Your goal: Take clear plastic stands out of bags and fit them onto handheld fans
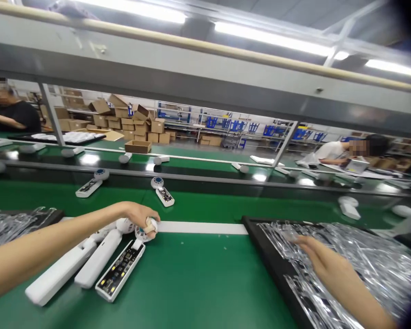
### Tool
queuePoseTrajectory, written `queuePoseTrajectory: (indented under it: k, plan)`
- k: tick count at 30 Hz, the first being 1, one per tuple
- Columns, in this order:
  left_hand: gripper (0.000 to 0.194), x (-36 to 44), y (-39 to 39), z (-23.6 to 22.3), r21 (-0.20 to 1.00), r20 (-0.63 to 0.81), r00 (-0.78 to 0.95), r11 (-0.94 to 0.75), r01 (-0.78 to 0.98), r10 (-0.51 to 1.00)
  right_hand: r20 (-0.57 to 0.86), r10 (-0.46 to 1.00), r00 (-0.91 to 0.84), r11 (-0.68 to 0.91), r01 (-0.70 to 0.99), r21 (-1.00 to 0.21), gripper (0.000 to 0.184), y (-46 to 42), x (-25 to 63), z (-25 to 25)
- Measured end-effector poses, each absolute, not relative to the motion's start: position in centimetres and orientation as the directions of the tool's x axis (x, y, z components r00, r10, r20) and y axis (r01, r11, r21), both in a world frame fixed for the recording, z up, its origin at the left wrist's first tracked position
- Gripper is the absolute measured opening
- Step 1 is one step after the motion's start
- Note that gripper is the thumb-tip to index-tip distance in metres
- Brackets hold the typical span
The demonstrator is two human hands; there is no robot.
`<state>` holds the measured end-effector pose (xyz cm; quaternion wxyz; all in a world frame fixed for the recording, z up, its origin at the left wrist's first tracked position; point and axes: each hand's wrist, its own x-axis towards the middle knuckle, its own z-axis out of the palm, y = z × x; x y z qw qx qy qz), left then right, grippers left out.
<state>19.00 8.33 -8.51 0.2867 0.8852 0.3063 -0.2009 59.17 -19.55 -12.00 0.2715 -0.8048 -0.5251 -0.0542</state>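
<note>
My left hand (144,218) is closed around the round head of a white handheld device (121,269). This device lies slanted on the green work surface, its handle open and a dark circuit board with small yellow parts facing up. Left of it lie two similar white devices (99,258) with plain closed handles, partly behind my forearm. Over on the right, my right hand (325,262) reaches into a black tray (265,256) heaped with clear plastic pieces (349,246). Its fingers are stretched out and their tips touch the pieces; the thumb is hidden.
Two more open devices (165,196) (89,187) lie on the green belt ahead. A second tray of clear pieces (17,224) stands at far left. Metal posts (287,142) hold an overhead beam (192,64). Two people work across the line, near cardboard boxes (137,123).
</note>
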Motion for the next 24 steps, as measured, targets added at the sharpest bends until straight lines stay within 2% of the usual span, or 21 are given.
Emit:
queuePoseTrajectory:
  k: [2,4,7,9,11,12,13,15,18,21,24]
  plan:
    - [0.079,19.1,7.7,-8.5,0.355,-0.521,0.737,-0.675,0.646,0.431,0.284,0.757,0.589,-0.342,0.727,-0.596,0.031,-19.6,56.6,-9.2]
    - [0.081,19.4,6.7,-8.7,0.302,-0.478,0.754,-0.722,0.623,0.451,0.238,0.754,0.612,-0.284,0.631,-0.721,0.034,-19.7,53.5,-7.2]
    - [0.076,20.0,4.7,-9.5,0.294,-0.317,0.793,-0.741,0.604,0.521,0.143,0.801,0.581,-0.244,0.536,-0.808,0.043,-19.4,48.9,-6.7]
    - [0.070,20.7,3.7,-10.2,0.387,-0.142,0.797,-0.709,0.590,0.587,0.093,0.824,0.559,-0.247,0.501,-0.829,0.047,-18.8,45.9,-7.8]
    - [0.062,21.7,3.2,-11.1,0.593,-0.017,0.740,-0.589,0.549,0.672,0.063,0.864,0.500,-0.237,0.514,-0.824,0.053,-18.0,42.9,-9.3]
    - [0.057,22.3,3.1,-11.5,0.705,0.000,0.699,-0.496,0.507,0.715,0.040,0.889,0.456,-0.235,0.530,-0.815,0.057,-17.5,41.4,-10.0]
    - [0.052,22.8,3.2,-12.0,0.801,-0.016,0.662,-0.387,0.457,0.749,0.018,0.909,0.417,-0.233,0.543,-0.807,0.056,-16.9,40.0,-10.7]
    - [0.049,23.8,3.3,-12.8,0.905,-0.093,0.621,-0.194,0.378,0.778,-0.005,0.924,0.381,-0.239,0.569,-0.787,0.050,-15.9,37.4,-11.9]
    - [0.052,24.6,3.2,-13.5,0.941,-0.203,0.611,-0.019,0.337,0.765,0.053,0.914,0.403,-0.247,0.653,-0.716,0.050,-14.8,34.6,-13.7]
    - [0.057,24.6,2.8,-13.4,0.944,-0.310,0.631,0.153,0.291,0.711,0.114,0.902,0.417,-0.283,0.769,-0.574,0.051,-14.4,33.5,-15.9]
    - [0.061,24.1,2.3,-13.3,0.937,-0.349,0.661,0.267,0.226,0.664,0.179,0.896,0.406,-0.298,0.849,-0.436,0.047,-14.2,33.2,-17.8]
